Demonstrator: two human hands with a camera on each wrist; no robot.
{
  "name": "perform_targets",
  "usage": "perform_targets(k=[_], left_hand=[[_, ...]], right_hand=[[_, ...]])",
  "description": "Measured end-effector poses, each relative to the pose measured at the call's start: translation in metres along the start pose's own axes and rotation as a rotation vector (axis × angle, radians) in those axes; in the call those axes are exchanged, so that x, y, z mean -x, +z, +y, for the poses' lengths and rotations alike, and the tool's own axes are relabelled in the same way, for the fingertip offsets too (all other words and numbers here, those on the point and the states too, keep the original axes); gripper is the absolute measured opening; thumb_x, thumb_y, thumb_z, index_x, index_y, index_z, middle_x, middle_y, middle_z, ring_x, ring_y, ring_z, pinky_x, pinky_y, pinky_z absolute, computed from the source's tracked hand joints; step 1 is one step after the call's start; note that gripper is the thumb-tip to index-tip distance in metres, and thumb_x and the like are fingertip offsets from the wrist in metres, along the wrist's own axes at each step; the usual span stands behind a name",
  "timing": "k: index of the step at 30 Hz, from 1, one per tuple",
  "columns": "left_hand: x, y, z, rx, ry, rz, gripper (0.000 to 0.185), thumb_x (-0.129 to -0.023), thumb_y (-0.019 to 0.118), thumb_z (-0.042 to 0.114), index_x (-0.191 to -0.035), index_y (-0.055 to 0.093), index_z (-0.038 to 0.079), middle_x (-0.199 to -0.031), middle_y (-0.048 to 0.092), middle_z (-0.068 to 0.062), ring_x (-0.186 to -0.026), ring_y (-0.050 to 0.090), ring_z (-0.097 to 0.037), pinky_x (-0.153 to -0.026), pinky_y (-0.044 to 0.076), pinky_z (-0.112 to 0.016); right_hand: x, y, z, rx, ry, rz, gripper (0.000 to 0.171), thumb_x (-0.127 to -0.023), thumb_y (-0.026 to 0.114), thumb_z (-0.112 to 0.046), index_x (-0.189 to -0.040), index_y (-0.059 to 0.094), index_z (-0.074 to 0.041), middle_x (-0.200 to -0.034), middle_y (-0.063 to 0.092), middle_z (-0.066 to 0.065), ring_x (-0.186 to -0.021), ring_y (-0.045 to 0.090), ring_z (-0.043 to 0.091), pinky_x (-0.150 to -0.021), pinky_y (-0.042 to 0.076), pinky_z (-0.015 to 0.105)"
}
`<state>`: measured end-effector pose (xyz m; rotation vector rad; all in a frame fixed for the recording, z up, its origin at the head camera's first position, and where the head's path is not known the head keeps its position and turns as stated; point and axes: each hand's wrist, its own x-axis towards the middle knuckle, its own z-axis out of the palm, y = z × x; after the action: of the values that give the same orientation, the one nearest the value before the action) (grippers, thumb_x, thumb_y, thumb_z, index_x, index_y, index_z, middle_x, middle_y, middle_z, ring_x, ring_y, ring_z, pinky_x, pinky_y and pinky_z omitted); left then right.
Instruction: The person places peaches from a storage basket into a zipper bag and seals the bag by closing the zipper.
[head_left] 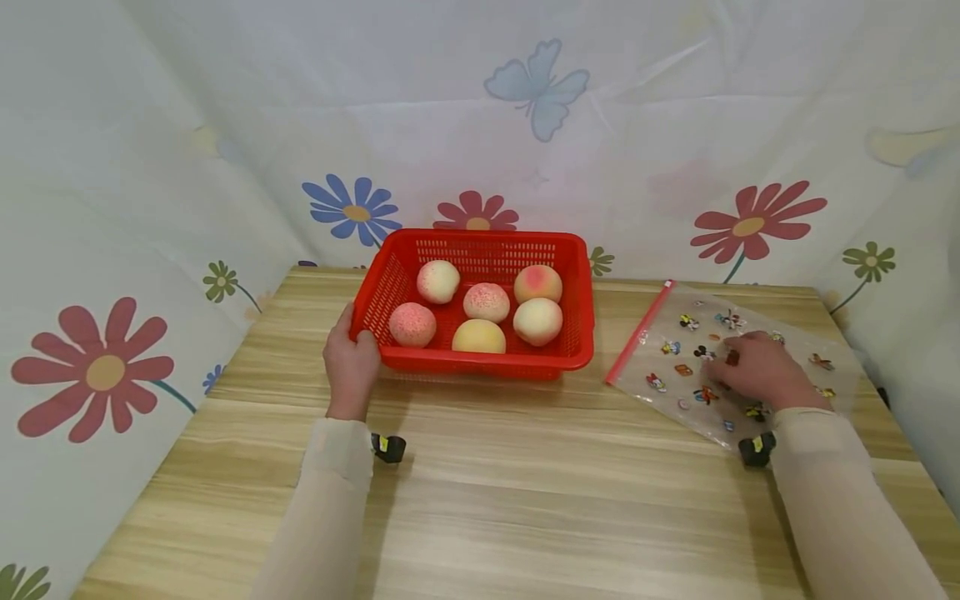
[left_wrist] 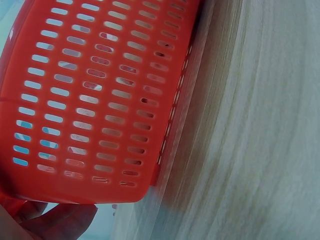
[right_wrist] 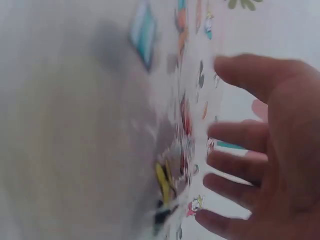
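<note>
In the head view a red plastic basket point(head_left: 480, 362) with slotted walls holds several peaches point(head_left: 487, 302), some pale, some pink or yellowish. My left hand point(head_left: 351, 367) grips the basket's left end, the thumb near its front left corner. The left wrist view shows the basket's slotted wall point(left_wrist: 90, 100) with the fingers point(left_wrist: 62, 220) at its edge. To the right, a clear zip bag point(head_left: 660, 354) with cartoon prints and a pink-red seal lies flat. Over it is my right hand point(head_left: 765, 371), its fingers apart and holding nothing in the right wrist view.
The wood-grain table point(head_left: 525, 500) stretches in front of the basket and bag. Behind it hangs a white cloth point(head_left: 637, 167) printed with flowers and a butterfly. Small black devices point(head_left: 388, 448) sit at both wrists.
</note>
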<state>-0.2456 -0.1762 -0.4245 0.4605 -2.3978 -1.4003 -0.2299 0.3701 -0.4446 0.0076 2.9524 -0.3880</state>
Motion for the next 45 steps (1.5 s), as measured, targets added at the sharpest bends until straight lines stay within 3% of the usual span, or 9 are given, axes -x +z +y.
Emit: perform_targets(k=[3, 6, 13, 21, 29, 45], left_hand=[[0.000, 0.000, 0.000, 0.001, 0.005, 0.002, 0.055, -0.096, 0.038, 0.012, -0.151, 0.034, 0.014, -0.153, 0.041, -0.007, -0.135, 0.045, -0.028, -0.109, 0.040, -0.048], [0.001, 0.000, 0.000, 0.000, 0.014, 0.008, 0.055, -0.096, 0.039, 0.012, -0.151, 0.035, 0.014, -0.152, 0.042, -0.008, -0.135, 0.046, -0.028, -0.109, 0.041, -0.048], [0.001, 0.000, 0.001, -0.004, 0.015, 0.012, 0.055, -0.096, 0.039, 0.012, -0.151, 0.034, 0.012, -0.152, 0.041, -0.009, -0.135, 0.046, -0.029, -0.109, 0.040, -0.048], [0.001, 0.000, 0.000, 0.005, -0.053, -0.022, 0.057, -0.098, 0.039, 0.016, -0.153, 0.028, 0.024, -0.155, 0.038, -0.001, -0.136, 0.045, -0.025, -0.104, 0.045, -0.046], [0.000, 0.000, 0.002, -0.006, -0.017, -0.003, 0.056, -0.096, 0.038, 0.013, -0.152, 0.033, 0.016, -0.153, 0.040, -0.005, -0.136, 0.045, -0.027, -0.108, 0.041, -0.047], [-0.001, 0.000, 0.000, -0.002, -0.002, -0.001, 0.055, -0.096, 0.038, 0.012, -0.151, 0.034, 0.015, -0.152, 0.041, -0.008, -0.134, 0.046, -0.028, -0.109, 0.040, -0.047]], right_hand=[[0.007, 0.001, -0.004, -0.010, 0.056, 0.082, 0.072, -0.092, 0.056, -0.046, -0.127, 0.050, 0.017, -0.126, 0.045, 0.040, -0.117, 0.038, 0.053, -0.101, 0.036, 0.067], [0.012, 0.002, -0.009, -0.022, 0.108, 0.115, 0.073, -0.089, 0.060, -0.049, -0.121, 0.052, 0.016, -0.118, 0.050, 0.039, -0.108, 0.042, 0.051, -0.094, 0.040, 0.066], [0.012, 0.004, -0.012, -0.027, 0.093, 0.017, 0.056, -0.086, 0.063, -0.051, -0.088, 0.063, 0.005, -0.092, 0.057, 0.025, -0.085, 0.051, 0.037, -0.065, 0.046, 0.046], [0.006, 0.000, -0.013, -0.017, 0.070, -0.032, 0.054, -0.086, 0.064, -0.049, -0.091, 0.064, 0.005, -0.093, 0.055, 0.024, -0.083, 0.050, 0.034, -0.063, 0.048, 0.043], [-0.004, -0.002, -0.007, 0.008, 0.034, -0.054, 0.052, -0.086, 0.064, -0.048, -0.090, 0.063, 0.003, -0.087, 0.056, 0.020, -0.081, 0.049, 0.032, -0.063, 0.047, 0.042], [-0.021, -0.007, 0.002, 0.018, -0.042, -0.086, 0.064, -0.084, 0.068, -0.048, -0.112, 0.059, 0.009, -0.084, 0.055, 0.016, -0.077, 0.049, 0.029, -0.063, 0.044, 0.038]])
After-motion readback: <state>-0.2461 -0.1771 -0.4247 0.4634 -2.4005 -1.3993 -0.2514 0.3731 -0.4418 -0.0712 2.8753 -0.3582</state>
